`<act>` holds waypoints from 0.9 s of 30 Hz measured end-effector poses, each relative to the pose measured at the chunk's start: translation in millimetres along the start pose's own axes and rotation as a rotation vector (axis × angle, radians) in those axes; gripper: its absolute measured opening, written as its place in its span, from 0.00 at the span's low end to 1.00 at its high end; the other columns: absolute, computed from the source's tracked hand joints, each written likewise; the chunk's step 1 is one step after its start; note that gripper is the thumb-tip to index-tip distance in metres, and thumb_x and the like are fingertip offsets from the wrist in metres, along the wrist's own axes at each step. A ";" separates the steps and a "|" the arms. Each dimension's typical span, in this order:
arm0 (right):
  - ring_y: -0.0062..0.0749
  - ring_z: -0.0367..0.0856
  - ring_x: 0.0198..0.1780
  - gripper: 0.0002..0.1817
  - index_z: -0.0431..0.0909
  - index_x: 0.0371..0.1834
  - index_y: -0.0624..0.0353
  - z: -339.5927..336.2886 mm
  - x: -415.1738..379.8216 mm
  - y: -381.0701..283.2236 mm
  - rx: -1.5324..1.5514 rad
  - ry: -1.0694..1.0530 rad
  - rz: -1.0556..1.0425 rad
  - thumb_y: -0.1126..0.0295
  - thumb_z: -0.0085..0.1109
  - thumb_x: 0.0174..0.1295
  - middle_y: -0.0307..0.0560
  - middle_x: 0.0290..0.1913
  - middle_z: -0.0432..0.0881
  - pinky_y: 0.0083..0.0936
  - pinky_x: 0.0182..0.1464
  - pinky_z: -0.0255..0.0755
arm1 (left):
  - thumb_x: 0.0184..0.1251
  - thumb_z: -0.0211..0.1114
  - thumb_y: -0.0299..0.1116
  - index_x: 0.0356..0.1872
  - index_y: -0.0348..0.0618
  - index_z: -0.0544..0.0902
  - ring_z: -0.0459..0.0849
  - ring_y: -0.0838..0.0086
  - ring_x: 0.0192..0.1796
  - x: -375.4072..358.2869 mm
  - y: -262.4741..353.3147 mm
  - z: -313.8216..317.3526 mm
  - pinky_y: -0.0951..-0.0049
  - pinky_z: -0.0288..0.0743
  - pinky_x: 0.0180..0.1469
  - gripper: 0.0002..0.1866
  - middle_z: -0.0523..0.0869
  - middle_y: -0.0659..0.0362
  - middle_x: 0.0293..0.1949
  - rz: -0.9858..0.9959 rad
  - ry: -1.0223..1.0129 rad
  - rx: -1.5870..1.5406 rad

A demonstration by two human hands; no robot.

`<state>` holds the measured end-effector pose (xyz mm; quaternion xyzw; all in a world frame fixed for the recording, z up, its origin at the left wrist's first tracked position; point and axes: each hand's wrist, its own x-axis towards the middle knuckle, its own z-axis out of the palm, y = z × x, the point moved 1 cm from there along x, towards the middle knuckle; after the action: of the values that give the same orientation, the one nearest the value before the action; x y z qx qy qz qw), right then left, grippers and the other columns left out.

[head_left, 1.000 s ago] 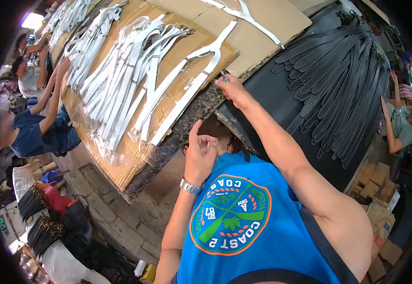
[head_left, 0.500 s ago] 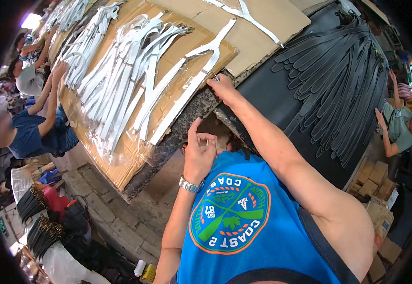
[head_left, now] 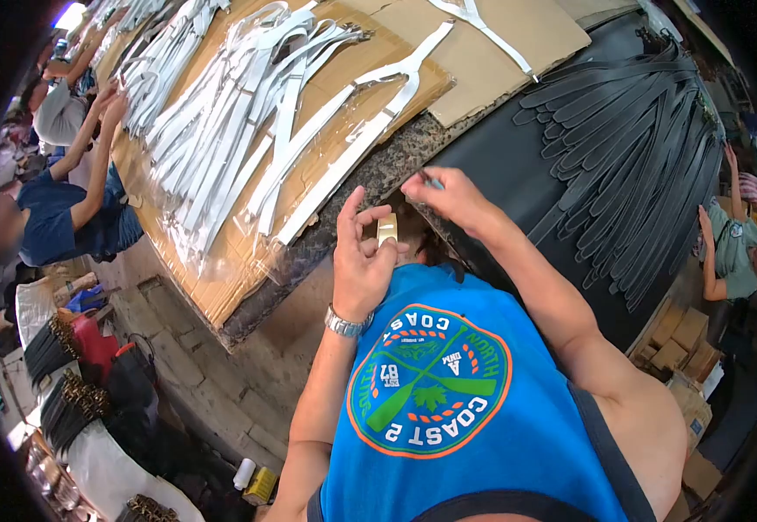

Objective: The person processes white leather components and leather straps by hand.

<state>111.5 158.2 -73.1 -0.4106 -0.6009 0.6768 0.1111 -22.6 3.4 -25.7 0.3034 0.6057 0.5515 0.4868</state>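
My left hand (head_left: 363,261), with a metal watch on its wrist, pinches a small gold-coloured flat piece (head_left: 387,228) between thumb and fingers. Just to the right, my right hand (head_left: 455,198) is closed, its fingertips pointing towards the left hand. A bit of something bluish shows at its fingers, too small to name. Beyond both hands, a pair of white Y-shaped suspenders (head_left: 385,111) lies on clear plastic over the cardboard (head_left: 222,306). Neither hand touches the suspenders.
A heap of white suspenders (head_left: 226,130) covers the cardboard at left. Black straps (head_left: 622,148) fan across the black surface at right. Other people (head_left: 70,209) work at the left and right. Cartons (head_left: 681,331) and bundled black straps (head_left: 74,400) stand low at the sides.
My right hand has drawn back from the suspenders at the table edge towards my left hand. The gold-coloured piece in my left hand now shows. The view has shifted slightly.
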 end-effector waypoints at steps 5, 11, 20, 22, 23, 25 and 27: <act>0.19 0.80 0.28 0.14 0.85 0.43 0.60 20.9 -36.9 -4.9 0.098 -0.153 0.019 0.60 0.65 0.65 0.41 0.32 0.86 0.24 0.25 0.74 | 0.64 0.53 0.12 0.78 0.43 0.51 0.83 0.61 0.62 3.4 -1.8 9.5 0.68 0.86 0.54 0.41 0.71 0.42 0.64 0.045 -0.024 -0.011; 0.19 0.76 0.21 0.11 0.83 0.41 0.59 25.2 -40.3 -3.9 0.071 -0.125 0.054 0.63 0.64 0.65 0.41 0.28 0.84 0.26 0.17 0.68 | 0.65 0.54 0.11 0.80 0.49 0.46 0.88 0.71 0.45 2.8 -14.4 10.0 0.76 0.86 0.41 0.45 0.70 0.45 0.66 0.133 -0.060 0.083; 0.18 0.78 0.23 0.08 0.77 0.36 0.59 26.3 -39.2 -6.0 0.004 -0.194 -0.033 0.67 0.62 0.68 0.37 0.28 0.81 0.20 0.23 0.73 | 0.64 0.57 0.16 0.80 0.42 0.50 0.83 0.64 0.60 -5.8 -2.0 13.6 0.68 0.81 0.56 0.42 0.75 0.43 0.65 0.095 -0.054 0.224; 0.18 0.78 0.23 0.08 0.77 0.36 0.59 27.8 -41.0 -9.7 -0.058 -0.167 -0.054 0.67 0.62 0.69 0.37 0.29 0.80 0.19 0.23 0.73 | 0.64 0.57 0.16 0.79 0.41 0.51 0.83 0.63 0.60 -6.1 -2.4 13.5 0.67 0.80 0.57 0.42 0.75 0.43 0.65 0.128 -0.058 0.276; 0.18 0.78 0.23 0.08 0.77 0.36 0.60 28.4 -41.8 -11.0 -0.089 -0.153 -0.065 0.67 0.61 0.69 0.37 0.29 0.80 0.19 0.24 0.73 | 0.64 0.57 0.16 0.79 0.41 0.52 0.82 0.63 0.61 -6.1 -3.0 13.3 0.67 0.80 0.58 0.42 0.75 0.43 0.65 0.148 -0.066 0.310; 0.18 0.78 0.23 0.08 0.76 0.36 0.60 28.9 -41.4 -9.1 -0.128 -0.134 -0.092 0.67 0.61 0.69 0.37 0.30 0.80 0.19 0.24 0.73 | 0.63 0.58 0.16 0.79 0.41 0.53 0.82 0.62 0.61 -5.6 -4.6 12.1 0.67 0.79 0.58 0.42 0.74 0.43 0.66 0.191 -0.080 0.378; 0.18 0.78 0.23 0.08 0.76 0.37 0.60 28.8 -40.1 -5.7 -0.112 -0.139 -0.091 0.67 0.60 0.69 0.37 0.31 0.80 0.18 0.24 0.73 | 0.62 0.59 0.16 0.79 0.42 0.54 0.83 0.66 0.57 -6.8 -5.7 10.6 0.70 0.80 0.55 0.43 0.74 0.45 0.67 0.159 -0.091 0.326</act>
<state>115.3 113.0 -52.7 -0.3405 -0.6620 0.6632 0.0767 -9.5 0.0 -28.6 0.4496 0.6386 0.4684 0.4131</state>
